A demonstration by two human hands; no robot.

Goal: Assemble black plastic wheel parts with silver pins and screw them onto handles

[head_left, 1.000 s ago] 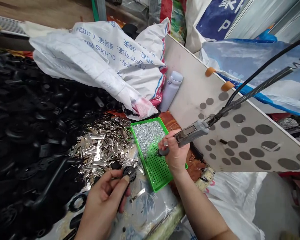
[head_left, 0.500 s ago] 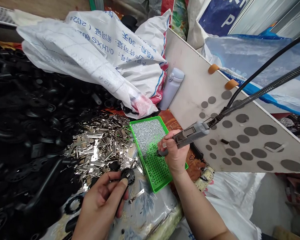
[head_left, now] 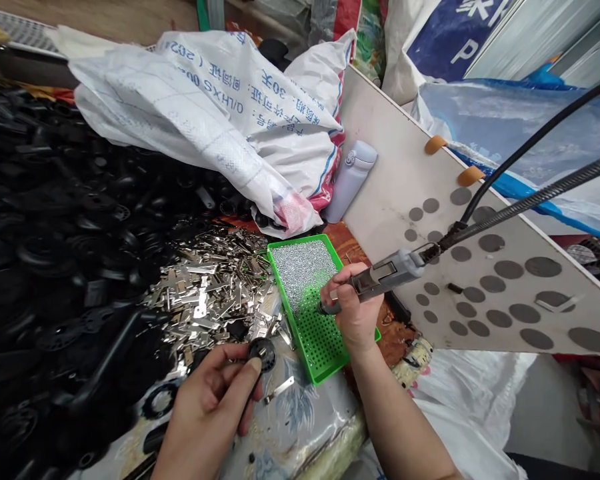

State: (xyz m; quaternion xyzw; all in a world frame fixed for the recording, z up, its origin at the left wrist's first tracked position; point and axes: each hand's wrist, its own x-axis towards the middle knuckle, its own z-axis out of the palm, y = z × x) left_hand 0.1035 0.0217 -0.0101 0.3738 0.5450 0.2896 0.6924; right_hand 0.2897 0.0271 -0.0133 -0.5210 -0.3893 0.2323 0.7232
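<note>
Tool (head_left: 391,272) is gripped by the right hand (head_left: 359,310) over a green tray (head_left: 326,343). Left hand (head_left: 215,397) pinches a black part (head_left: 264,355).

The left hand (head_left: 213,393) is bare, and its thumb (head_left: 240,390) has a rounded tip with a nail which looks short. The right hand (head_left: 357,313) is bare also. After it comes a slimmer wrist (head_left: 361,350), and the right forearm (head_left: 403,417), uncovered too, becomes thicker towards the near edge. Some fingers of both hands are partly hidden.
</note>
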